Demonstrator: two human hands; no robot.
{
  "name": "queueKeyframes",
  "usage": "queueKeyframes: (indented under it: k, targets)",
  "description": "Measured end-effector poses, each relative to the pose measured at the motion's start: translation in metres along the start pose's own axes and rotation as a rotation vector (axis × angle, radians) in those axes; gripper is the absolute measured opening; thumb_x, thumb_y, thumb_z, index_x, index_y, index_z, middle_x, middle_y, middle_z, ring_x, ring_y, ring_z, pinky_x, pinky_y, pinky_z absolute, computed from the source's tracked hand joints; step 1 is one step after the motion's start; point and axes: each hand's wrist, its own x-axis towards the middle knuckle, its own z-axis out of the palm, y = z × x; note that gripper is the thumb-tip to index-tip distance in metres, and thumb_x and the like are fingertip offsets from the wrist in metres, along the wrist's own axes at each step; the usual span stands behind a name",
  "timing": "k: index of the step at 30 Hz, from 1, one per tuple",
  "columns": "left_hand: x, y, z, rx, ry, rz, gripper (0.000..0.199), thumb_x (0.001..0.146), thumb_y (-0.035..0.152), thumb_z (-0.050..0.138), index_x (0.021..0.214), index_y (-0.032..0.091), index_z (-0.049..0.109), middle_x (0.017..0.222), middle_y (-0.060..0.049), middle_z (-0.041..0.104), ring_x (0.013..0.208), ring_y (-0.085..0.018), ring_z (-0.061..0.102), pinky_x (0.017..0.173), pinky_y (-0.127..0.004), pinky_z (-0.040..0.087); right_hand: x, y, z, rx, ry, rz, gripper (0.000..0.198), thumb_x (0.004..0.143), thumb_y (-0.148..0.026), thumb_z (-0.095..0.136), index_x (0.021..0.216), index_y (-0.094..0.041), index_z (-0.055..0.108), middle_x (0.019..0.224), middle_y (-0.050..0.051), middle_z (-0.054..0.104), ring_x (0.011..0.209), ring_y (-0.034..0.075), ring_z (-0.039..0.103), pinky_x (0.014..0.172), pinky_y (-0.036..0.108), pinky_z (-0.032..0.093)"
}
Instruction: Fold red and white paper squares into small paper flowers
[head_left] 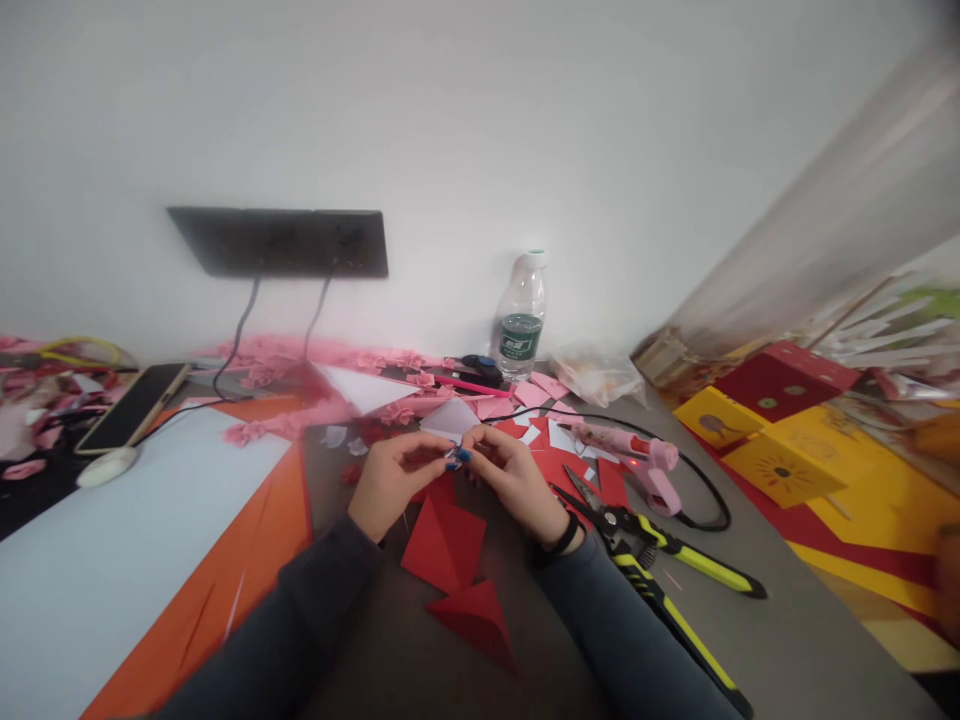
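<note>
My left hand [394, 482] and my right hand [517, 480] meet above the middle of the table, fingertips pinched together. Between them is a small whitish-silver piece [453, 457], mostly hidden by the blue-nailed thumbs, so its kind is unclear. Just below the hands lies a folded red paper square [446, 545], and nearer to me a red paper triangle [478, 618]. To the right of my right hand rest yellow-and-black pliers-like cutters [660, 545], their jaws apart, and a pink glue gun [637, 455] with a small red light.
A water bottle [521, 320] stands against the wall. Pink crepe-paper flowers [262, 360] line the back. Large white sheet [150, 550], orange paper [247, 560], computer mouse [108, 467] and phone [135, 405] lie left. Yellow and red boxes [780, 460] stand at right. The glue gun's black cable [724, 495] loops across the table.
</note>
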Motion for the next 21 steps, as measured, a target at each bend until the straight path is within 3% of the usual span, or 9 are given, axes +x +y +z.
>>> queueKeyframes:
  k: [11,17,21]
  targets:
    - [-0.0004,0.0062,-0.0022,-0.018,-0.078,0.010,0.013,0.072,0.020,0.075,0.084,0.015,0.080,0.085,-0.007,0.080,0.081,-0.022,0.073,0.077,-0.028,0.059,-0.0034,0.0003,0.0001,0.572,-0.133,0.258,0.032,0.075,-0.029,0.081,0.087,-0.022,0.052,0.072,-0.006,0.054,0.053,0.006,0.045,0.051,0.019,0.036]
    - [0.0012,0.0045,-0.0007,-0.138,-0.070,-0.074,0.020,0.072,0.027,0.078,0.089,0.015,0.079,0.089,-0.007,0.079,0.084,-0.020,0.072,0.079,-0.028,0.059,-0.0023,0.0017,0.0048,0.602,-0.099,0.240,0.030,0.075,-0.031,0.081,0.085,-0.021,0.055,0.070,-0.005,0.055,0.054,0.007,0.044,0.052,0.019,0.034]
    - [0.0012,0.0012,-0.0007,-0.227,-0.036,-0.157,0.031,0.078,0.035,0.073,0.103,0.016,0.075,0.099,-0.008,0.077,0.083,-0.019,0.072,0.077,-0.030,0.060,-0.0006,0.0052,0.0062,0.468,0.041,0.140,0.029,0.078,-0.040,0.076,0.080,-0.019,0.056,0.064,-0.006,0.049,0.053,0.007,0.043,0.053,0.021,0.034]
